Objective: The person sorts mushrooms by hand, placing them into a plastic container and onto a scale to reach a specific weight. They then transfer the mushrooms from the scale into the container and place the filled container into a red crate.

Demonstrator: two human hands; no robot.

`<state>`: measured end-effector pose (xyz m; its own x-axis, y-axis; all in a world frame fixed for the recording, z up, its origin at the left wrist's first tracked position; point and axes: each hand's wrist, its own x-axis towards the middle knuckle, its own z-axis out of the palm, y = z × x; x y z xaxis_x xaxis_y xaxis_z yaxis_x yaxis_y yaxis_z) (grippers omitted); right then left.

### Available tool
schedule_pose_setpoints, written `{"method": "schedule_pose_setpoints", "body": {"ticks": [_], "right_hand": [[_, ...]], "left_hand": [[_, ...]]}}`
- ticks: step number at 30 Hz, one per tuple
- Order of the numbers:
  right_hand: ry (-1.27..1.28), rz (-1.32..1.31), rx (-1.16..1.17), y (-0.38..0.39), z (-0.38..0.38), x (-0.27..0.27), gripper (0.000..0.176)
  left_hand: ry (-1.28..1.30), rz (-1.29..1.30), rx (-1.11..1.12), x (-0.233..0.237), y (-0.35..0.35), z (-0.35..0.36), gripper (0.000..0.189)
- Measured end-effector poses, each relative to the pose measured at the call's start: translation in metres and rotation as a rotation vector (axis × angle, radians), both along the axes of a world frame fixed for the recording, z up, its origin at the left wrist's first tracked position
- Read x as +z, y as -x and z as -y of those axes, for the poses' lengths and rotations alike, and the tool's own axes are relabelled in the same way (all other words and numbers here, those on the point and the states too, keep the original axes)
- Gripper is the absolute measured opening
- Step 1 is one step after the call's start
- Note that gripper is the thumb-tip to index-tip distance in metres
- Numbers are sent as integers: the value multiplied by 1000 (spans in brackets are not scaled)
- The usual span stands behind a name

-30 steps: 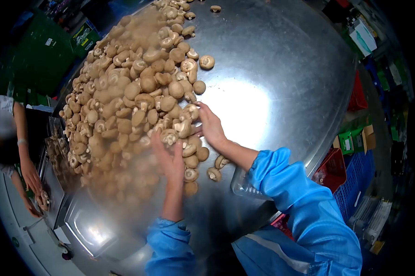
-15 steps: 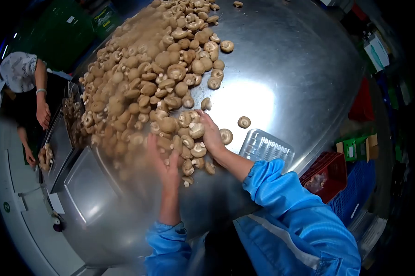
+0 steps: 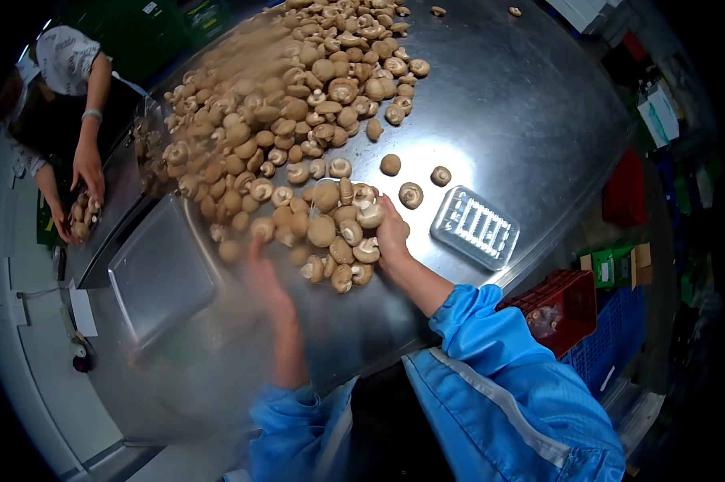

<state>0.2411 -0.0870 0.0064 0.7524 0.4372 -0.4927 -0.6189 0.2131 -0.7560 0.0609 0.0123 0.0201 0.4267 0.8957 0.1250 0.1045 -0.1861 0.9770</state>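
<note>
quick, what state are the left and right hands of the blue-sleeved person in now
Left hand: blurred beside the mushrooms; open or closed can't be told.
Right hand: curved against the mushrooms, fingers partly hidden; grip can't be told.

Tan to brown across the mushrooms (image 3: 321,231), with cream-white undersides and stems. Bright sky blue over the jacket (image 3: 515,361), crossed by 2 pale grey stripes. Silver-grey on the table (image 3: 523,96). White with scattered dark marks on a nearby person's sleeve (image 3: 67,55). Dark red for 1 crate (image 3: 575,331), blue for a basket (image 3: 621,321), green for a box (image 3: 613,267).
</note>
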Motion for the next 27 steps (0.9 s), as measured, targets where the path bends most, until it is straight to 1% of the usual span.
{"method": "schedule_pose_setpoints", "body": {"ticks": [1,2,5,6,9,10,13,14,15,17,18,19,20,21,22,24,27], "right_hand": [[-6,18,-11,8,-1,14,42],[-32,13,-17,13,-4,13,42],[-89,21,2,36,-17,14,42],[-104,26,15,46,-23,16,42],[-172,35,36,80,-49,13,41],[-215,74,36,92,-60,12,41],[-226,139,68,131,-93,17,42],[-183,163,83,145,-103,20,42],[-140,253,112,156,-114,18,41],[-184,146,113,180,-136,31,41],[-195,150,148,189,-145,41,41],[-192,103,136,199,-159,45,41],[-192,15,184,207,-165,48,40],[-192,-71,232,213,-170,64,39],[-180,-60,270,219,-177,64,39],[-153,-41,346,229,-188,61,40],[-78,-26,437,235,-198,50,39]], "left_hand": [[15,2,9,-6,12,0,57],[38,-7,-12,-11,23,0,59],[180,174,24,5,39,28,61],[132,150,-13,4,49,30,58],[433,395,146,27,56,34,49],[430,474,168,26,62,26,49],[395,573,332,47,81,-6,47],[409,571,390,50,90,-21,45],[427,567,409,55,100,-37,45],[465,557,445,67,118,-71,45],[516,566,479,67,129,-90,45],[515,544,464,68,140,-107,45],[514,524,446,68,151,-124,45],[514,505,428,68,161,-142,46],[514,520,428,67,170,-159,46],[553,465,381,71,188,-190,46],[624,427,347,74,204,-224,45]]}}
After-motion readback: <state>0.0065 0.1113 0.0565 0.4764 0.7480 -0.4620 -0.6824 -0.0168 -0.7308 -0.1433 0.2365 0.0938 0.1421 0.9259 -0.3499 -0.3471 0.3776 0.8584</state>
